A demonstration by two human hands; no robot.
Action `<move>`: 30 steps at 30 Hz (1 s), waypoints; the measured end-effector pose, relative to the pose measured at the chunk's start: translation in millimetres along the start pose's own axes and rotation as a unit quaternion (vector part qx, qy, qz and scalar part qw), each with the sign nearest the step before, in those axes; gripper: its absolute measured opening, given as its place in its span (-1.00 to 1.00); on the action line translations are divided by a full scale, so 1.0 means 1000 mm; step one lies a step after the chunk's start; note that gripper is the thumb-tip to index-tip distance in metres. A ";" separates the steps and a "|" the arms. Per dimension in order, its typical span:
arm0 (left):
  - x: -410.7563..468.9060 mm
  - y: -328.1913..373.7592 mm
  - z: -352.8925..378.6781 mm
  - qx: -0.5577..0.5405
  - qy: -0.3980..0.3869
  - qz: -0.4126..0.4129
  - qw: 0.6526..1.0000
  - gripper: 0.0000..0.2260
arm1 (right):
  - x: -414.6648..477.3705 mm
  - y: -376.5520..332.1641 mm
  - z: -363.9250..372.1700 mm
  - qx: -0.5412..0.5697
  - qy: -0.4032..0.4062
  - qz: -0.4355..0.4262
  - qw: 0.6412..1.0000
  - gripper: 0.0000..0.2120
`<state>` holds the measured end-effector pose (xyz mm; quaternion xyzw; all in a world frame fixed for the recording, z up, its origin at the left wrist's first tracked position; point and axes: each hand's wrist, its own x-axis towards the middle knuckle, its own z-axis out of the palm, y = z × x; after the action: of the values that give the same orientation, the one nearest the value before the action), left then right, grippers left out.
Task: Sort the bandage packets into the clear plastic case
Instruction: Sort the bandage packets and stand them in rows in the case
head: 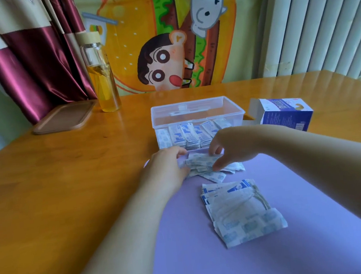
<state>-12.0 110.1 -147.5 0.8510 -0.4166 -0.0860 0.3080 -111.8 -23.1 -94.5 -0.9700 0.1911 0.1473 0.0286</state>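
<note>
L hand [167,165] & R hand [228,147] pinch white-blue paper bandage packets [203,164] betw. them; clear rectangular plastic case [197,112] just beyond, long axis crosswise.

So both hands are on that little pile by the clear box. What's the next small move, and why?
Probably lift the small pile into the clear case just behind it: the left hand and right hand pinch its ends, and rows of packets like these stand inside.

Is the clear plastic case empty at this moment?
No, a row of bandage packets stands upright inside the clear plastic case.
</note>
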 end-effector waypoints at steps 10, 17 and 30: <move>0.005 -0.009 0.000 -0.008 -0.068 0.003 0.998 -0.49 | 0.016 -0.005 -0.004 -0.016 -0.041 0.028 0.999 -0.40; 0.004 -0.007 -0.001 0.012 -0.060 0.019 0.998 -0.49 | 0.018 -0.014 -0.009 0.006 -0.093 0.020 0.995 -0.51; 0.001 0.000 -0.002 -0.043 -0.037 0.029 0.998 -0.63 | 0.013 -0.021 -0.008 -0.013 -0.009 -0.044 0.999 -0.45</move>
<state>-10.9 110.3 -145.9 0.8211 -0.4476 -0.1259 0.3310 -90.4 -9.7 -90.3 -0.9764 0.1460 0.1574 0.0242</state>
